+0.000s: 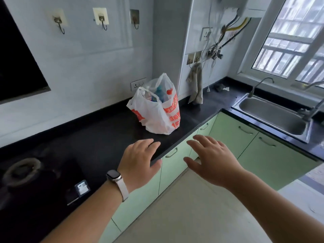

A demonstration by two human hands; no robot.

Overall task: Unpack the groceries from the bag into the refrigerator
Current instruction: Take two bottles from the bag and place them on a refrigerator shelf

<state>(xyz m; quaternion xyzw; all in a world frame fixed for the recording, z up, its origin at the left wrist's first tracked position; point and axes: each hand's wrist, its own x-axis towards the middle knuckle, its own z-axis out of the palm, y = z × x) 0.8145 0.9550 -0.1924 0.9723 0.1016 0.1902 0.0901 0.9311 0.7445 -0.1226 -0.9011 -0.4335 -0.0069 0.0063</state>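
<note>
A white plastic bag (155,111) with orange print stands upright on the black counter (98,137), its mouth open. Bottles show inside it, one with a red cap (169,92). My left hand (139,161), with a watch on the wrist, hovers over the counter's front edge, fingers apart and empty. My right hand (212,158) is held out beside it over the green cabinets, also spread and empty. Both hands are short of the bag and apart from it. No refrigerator is in view.
A steel sink (273,116) with a tap sits at the right under the window. A grey cloth (196,85) hangs from a wall hook behind the bag. A stove burner (22,170) lies at the left. Green cabinet doors (233,135) run below the counter.
</note>
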